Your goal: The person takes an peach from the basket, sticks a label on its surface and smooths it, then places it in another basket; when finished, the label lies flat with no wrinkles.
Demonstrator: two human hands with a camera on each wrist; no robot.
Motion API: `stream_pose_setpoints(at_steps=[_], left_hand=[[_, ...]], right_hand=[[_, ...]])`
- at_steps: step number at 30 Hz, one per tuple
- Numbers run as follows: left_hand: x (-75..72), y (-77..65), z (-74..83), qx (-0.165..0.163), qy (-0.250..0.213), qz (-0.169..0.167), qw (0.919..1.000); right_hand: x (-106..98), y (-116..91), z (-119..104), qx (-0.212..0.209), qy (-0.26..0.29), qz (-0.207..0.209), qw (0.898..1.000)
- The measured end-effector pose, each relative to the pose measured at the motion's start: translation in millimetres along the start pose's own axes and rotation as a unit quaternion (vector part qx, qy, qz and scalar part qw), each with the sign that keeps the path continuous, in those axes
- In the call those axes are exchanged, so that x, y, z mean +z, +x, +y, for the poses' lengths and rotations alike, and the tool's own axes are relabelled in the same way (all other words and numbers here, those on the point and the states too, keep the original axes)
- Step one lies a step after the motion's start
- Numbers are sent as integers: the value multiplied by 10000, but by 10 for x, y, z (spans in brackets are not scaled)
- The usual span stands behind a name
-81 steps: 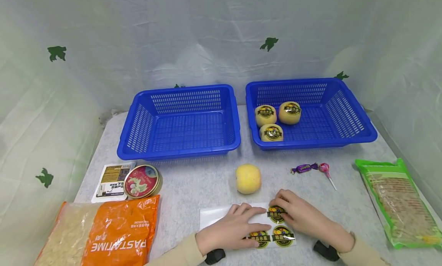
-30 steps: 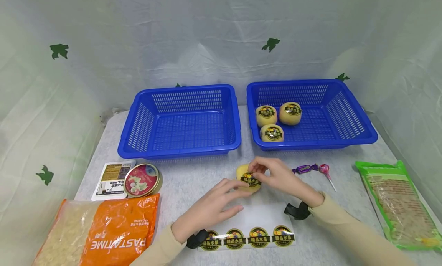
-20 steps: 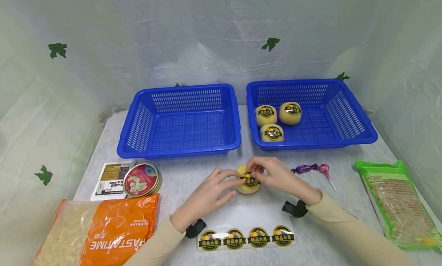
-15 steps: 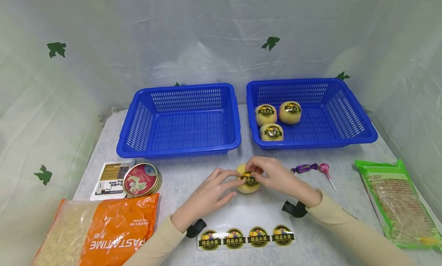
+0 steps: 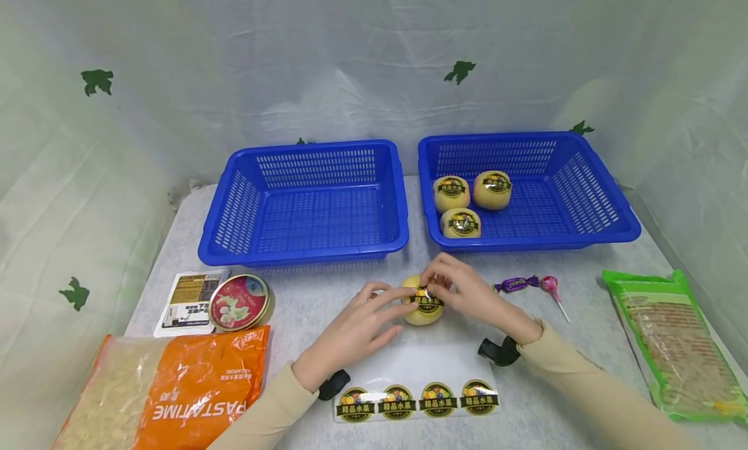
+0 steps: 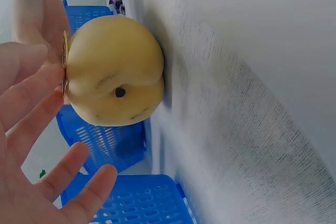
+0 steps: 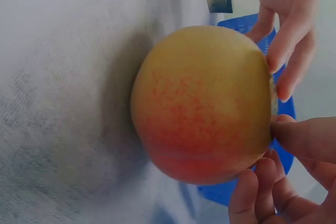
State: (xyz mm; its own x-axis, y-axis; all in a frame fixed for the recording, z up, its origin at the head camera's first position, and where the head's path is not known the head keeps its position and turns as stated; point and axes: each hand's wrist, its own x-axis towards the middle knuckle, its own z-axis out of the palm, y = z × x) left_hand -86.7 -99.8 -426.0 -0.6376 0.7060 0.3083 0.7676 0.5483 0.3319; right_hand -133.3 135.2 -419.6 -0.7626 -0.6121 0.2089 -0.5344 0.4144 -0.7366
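A yellow peach (image 5: 423,317) with a red blush, seen in the right wrist view, sits on the table between both hands. A round black-and-gold fruit sticker (image 5: 429,302) covers its top; in the left wrist view the sticker's edge (image 6: 65,51) stands slightly off the skin. My left hand (image 5: 365,323) comes from the left, its fingers extended and two fingertips on the sticker. My right hand (image 5: 467,294) has curled fingers and pinches the sticker's right edge; in the right wrist view its thumb (image 7: 302,135) is at that edge. Below lies the sticker sheet (image 5: 417,365) with a row of stickers.
Two blue baskets (image 5: 304,254) stand behind, the right basket (image 5: 543,243) holding three stickered peaches (image 5: 492,200). At left are a macaroni bag (image 5: 199,385), a round tin (image 5: 236,304) and a white packet (image 5: 181,313). At right are a purple candy (image 5: 515,284), a lollipop (image 5: 549,284) and a green-edged bag (image 5: 672,346).
Both hands have gone from the sticker sheet up to the peach, bringing one sticker onto its top. In the last half second the right hand's knuckles have risen slightly.
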Motion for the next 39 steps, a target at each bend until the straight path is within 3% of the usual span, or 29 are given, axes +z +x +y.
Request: stream_pose_setpoints(at_steps=[11,17,25,32,39], left_hand=[[26,25,-36,14,-55,-27,10000],[25,50,-33,-46,-91,-128,9999],[67,163,-8,-550,-673,176,9961],[182,327,72,-1253,-1266,488,9828],[307,415,102,-1728,-1399,605,9731]], right_hand=[[4,-81,179,173,759,107,9969],[-44,-128,100,70,1501,-60,9886],[-77,-118,7,536,2089,-301,9760],[-52,-95,62,1054,2379,-94,9655],[35,-78,251,1189,2279,-34,9664]])
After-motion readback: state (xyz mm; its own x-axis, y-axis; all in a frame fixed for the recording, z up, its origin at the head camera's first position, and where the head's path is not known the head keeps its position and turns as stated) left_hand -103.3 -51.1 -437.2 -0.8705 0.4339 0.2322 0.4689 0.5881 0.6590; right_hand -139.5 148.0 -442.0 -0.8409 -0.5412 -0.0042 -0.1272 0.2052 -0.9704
